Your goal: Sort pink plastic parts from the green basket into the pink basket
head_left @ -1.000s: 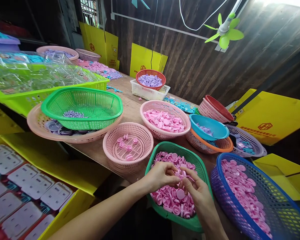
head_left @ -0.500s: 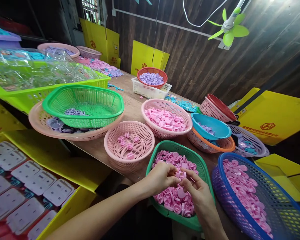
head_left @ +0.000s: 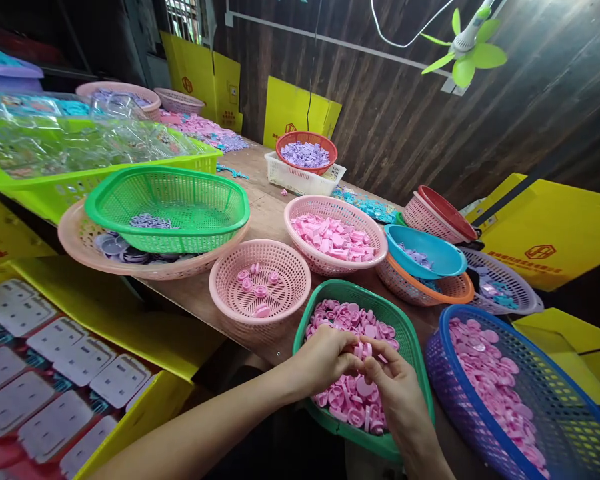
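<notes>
Small round pink plastic piece [head_left: 363,349] pinched between fingertips of left hand [head_left: 325,362] and right hand [head_left: 391,380], above green perforated plastic basket [head_left: 409,347] of pink pieces, lower centre of frame.

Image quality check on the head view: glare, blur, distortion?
Head view: light washes out the upper-right wall; shine on the clear plastic packs; blue basket looks stretched at the right edge; far-left background in shadow; left hand and right hand fairly sharp, fingers partly hide the pink piece.
</notes>
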The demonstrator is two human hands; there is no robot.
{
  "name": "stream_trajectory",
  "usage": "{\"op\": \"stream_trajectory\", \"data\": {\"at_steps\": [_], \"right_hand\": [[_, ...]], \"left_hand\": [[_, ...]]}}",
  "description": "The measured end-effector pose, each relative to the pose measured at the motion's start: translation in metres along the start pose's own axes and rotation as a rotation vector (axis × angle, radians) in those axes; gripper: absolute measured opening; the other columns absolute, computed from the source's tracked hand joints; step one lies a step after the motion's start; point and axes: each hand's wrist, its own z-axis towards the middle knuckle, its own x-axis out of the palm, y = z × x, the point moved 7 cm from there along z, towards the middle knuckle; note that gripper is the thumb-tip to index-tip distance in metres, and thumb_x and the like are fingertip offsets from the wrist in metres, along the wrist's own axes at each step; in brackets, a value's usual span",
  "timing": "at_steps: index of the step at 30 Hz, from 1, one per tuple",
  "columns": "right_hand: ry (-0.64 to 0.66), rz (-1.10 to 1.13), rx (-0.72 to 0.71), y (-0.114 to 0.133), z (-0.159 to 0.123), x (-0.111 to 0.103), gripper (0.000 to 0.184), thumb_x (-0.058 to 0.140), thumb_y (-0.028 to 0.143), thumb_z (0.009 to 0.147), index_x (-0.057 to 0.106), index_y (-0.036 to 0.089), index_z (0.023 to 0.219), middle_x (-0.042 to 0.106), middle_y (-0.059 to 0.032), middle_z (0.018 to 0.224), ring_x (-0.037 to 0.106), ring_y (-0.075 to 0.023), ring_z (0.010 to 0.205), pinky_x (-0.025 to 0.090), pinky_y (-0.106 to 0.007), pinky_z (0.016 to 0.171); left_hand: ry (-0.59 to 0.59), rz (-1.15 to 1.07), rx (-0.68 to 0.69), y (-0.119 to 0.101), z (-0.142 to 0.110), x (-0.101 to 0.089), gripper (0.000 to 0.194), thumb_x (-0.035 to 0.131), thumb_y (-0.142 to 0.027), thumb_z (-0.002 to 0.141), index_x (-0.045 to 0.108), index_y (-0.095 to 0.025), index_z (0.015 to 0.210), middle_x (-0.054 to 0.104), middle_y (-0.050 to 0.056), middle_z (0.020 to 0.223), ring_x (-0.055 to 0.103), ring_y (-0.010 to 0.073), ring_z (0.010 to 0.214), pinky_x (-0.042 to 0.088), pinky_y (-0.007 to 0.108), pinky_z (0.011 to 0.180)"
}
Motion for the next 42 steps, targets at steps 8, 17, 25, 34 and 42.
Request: {"op": "stream_trajectory", "data": {"at_steps": [8,17,25,34,42], "right_hand": [[0.195,-0.273,-0.025,0.000,0.025,-0.005,0.038,0.052,0.035,0.082,0.053,0.019,0.117,0.062,-0.0065,0.094,0.059,-0.0170,0.073,0.048,-0.027,0.060],[0.153,-1.204,-0.441,0.004,0.098,-0.029,0.026,0.044,0.017,0.081,0.062,0.025,0.097,0.058,-0.0038,0.090,0.056,-0.0174,0.083,0.042,-0.027,0.072],[0.184,-1.305,-0.473,0.004,0.106,-0.015,0.012,0.047,0.016,0.079,0.057,0.021,0.075,0.055,-0.0035,0.081,0.053,-0.0164,0.074,0.040,-0.026,0.069],[0.030,-0.951,-0.379,0.040,0.061,-0.041,0.022,0.049,0.031,0.081,0.055,0.019,0.098,0.062,-0.0039,0.086,0.057,-0.0163,0.073,0.045,-0.026,0.064],[-0.066,-0.709,-0.292,0.040,0.041,-0.060,0.022,0.055,0.034,0.079,0.059,0.021,0.095,0.063,-0.0050,0.091,0.058,-0.0207,0.084,0.047,-0.030,0.070]], "left_hand": [[-0.085,0.419,0.030,-0.004,0.004,-0.050,0.020,0.050,-0.030,0.079,0.063,-0.014,0.080,0.063,0.003,0.068,0.056,0.0127,0.062,0.038,0.020,0.057],[-0.545,1.097,-0.061,0.006,-0.003,-0.141,0.035,0.051,-0.014,0.076,0.047,-0.010,0.110,0.056,0.012,0.102,0.049,0.0228,0.099,0.039,0.034,0.085],[-0.409,0.747,0.084,0.000,0.009,-0.089,0.027,0.051,-0.019,0.078,0.052,-0.018,0.105,0.058,0.006,0.098,0.053,0.0188,0.093,0.042,0.031,0.081],[-0.099,0.764,0.025,0.022,0.059,-0.052,0.025,0.045,-0.018,0.078,0.064,-0.017,0.094,0.066,0.008,0.086,0.060,0.0189,0.084,0.043,0.027,0.074],[0.174,0.867,0.082,0.028,0.095,0.000,0.020,0.054,-0.019,0.070,0.067,-0.018,0.086,0.066,0.010,0.083,0.061,0.0252,0.083,0.045,0.031,0.069]]}}
